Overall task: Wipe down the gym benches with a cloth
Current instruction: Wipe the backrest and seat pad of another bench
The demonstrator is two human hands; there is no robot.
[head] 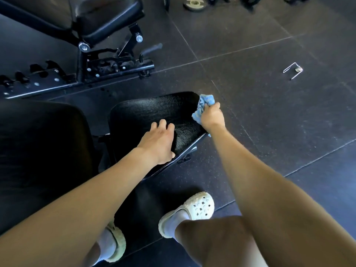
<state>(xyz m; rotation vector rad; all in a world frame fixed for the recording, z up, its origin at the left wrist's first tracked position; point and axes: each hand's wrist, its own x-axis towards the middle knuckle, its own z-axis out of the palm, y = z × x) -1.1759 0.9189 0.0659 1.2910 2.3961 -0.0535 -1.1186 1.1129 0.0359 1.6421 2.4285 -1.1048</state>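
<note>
Right fingers [212, 106] clenched on cloth [206, 100] at right edge of seat pad [154, 110], left fingers [163, 124] spread atop, open floor [269, 116] beyond.

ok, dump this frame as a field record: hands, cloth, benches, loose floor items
left hand: rests on the seat pad, holds nothing
right hand: grips the blue cloth at the pad's far right edge
seat pad: black, textured
other bench: upper left, neither hand on it
floor: spring collar at right, weight plate at top, both apart from the benches
</note>
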